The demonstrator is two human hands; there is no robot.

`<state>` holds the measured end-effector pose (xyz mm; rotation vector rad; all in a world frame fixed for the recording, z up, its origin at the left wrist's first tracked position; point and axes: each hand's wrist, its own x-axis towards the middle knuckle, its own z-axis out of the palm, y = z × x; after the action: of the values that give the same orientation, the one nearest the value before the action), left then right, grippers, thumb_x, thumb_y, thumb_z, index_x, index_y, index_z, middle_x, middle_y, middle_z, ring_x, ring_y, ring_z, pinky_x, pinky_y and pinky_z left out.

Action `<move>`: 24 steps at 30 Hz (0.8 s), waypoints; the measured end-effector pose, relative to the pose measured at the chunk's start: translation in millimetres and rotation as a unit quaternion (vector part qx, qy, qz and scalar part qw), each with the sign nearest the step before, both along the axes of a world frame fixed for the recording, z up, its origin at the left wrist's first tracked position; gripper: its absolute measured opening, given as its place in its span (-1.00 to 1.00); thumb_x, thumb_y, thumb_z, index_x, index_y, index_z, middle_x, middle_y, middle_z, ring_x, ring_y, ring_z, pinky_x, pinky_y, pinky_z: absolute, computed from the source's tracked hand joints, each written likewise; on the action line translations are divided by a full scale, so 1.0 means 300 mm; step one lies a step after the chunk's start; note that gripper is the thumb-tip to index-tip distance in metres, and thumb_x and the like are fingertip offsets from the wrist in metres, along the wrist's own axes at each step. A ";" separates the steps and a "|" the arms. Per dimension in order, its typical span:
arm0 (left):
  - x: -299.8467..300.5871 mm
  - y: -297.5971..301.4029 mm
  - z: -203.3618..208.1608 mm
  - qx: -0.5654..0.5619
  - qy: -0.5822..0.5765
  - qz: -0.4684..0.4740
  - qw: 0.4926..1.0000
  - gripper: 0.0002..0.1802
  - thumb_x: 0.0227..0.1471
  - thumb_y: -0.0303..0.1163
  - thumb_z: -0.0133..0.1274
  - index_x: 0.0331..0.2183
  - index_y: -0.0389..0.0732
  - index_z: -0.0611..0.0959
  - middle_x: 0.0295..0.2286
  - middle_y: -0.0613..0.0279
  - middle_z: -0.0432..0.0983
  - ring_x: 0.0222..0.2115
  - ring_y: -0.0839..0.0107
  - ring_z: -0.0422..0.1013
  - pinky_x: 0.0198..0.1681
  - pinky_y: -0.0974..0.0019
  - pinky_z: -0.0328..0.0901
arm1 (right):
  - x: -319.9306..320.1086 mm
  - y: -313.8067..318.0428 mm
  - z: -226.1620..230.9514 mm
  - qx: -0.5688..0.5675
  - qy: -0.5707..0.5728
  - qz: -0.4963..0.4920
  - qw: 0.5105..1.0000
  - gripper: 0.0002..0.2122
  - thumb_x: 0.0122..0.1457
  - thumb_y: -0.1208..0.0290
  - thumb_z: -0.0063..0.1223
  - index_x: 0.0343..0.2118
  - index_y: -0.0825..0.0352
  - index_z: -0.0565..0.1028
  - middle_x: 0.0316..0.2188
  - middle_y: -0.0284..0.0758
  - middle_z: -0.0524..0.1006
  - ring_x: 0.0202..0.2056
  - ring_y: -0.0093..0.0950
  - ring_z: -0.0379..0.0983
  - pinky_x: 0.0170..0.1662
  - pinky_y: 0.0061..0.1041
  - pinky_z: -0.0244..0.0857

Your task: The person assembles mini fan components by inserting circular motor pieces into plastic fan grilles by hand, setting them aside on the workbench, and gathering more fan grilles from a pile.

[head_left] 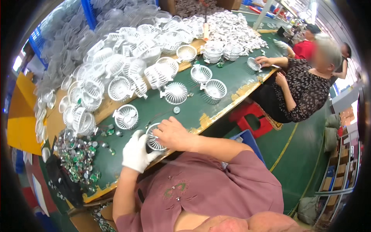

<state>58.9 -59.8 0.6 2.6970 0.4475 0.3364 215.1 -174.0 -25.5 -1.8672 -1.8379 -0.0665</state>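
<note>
At the near table edge, a round white slotted plastic fan housing (153,144) is gripped between my two hands. My left hand (135,152), in a white glove, closes on its left rim. My bare right hand (172,133) is curled over the housing's right side, its fingertips at the inside; anything small under them is hidden. Just beyond lie a small round metallic part (176,110) and thin wires. Another white housing (126,116) with fan blades inside rests to the left, and an upturned slotted housing (176,93) lies farther off.
A big heap of white housings (116,65) covers the table's far left. Small green circuit boards and motors (79,158) are piled at the near left. Small white parts (232,31) heap at the back. To the right, a seated co-worker (305,85) handles a housing beside a red stool (253,120).
</note>
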 end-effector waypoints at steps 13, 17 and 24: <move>-0.031 -0.003 -0.098 -0.010 -0.011 -0.019 1.000 -0.75 -0.14 -0.30 0.15 -0.30 -0.02 0.58 -0.37 0.26 0.44 -0.35 0.19 0.40 -0.30 0.18 0.33 | 0.077 0.018 0.022 -0.080 -0.103 0.144 0.981 -0.93 -0.10 0.40 0.06 -0.54 0.23 0.42 -0.49 -0.37 0.43 -0.34 -0.39 0.39 -0.26 -0.41 0.21; -0.046 -0.001 -0.108 -0.014 -0.012 -0.010 1.000 -0.75 -0.16 -0.31 0.16 -0.30 -0.01 0.59 -0.36 0.28 0.44 -0.33 0.19 0.40 -0.29 0.17 0.33 | 0.071 0.031 0.034 -0.079 -0.128 0.173 0.973 -0.85 -0.06 0.34 0.11 -0.45 0.24 0.41 -0.51 -0.40 0.40 -0.37 -0.43 0.40 -0.31 -0.44 0.22; -0.041 -0.016 -0.101 0.012 -0.024 0.002 1.000 -0.78 -0.16 -0.27 0.16 -0.36 0.00 0.58 -0.36 0.33 0.43 -0.33 0.28 0.39 -0.28 0.20 0.28 | 0.074 0.027 0.030 -0.106 -0.109 0.178 0.972 -0.87 -0.02 0.41 0.03 -0.39 0.28 0.43 -0.49 -0.35 0.41 -0.37 -0.39 0.43 -0.35 -0.42 0.31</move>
<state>46.6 -64.5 -29.6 2.7055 0.4366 0.4077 237.2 -166.0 -16.5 -1.6884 -2.3899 0.0553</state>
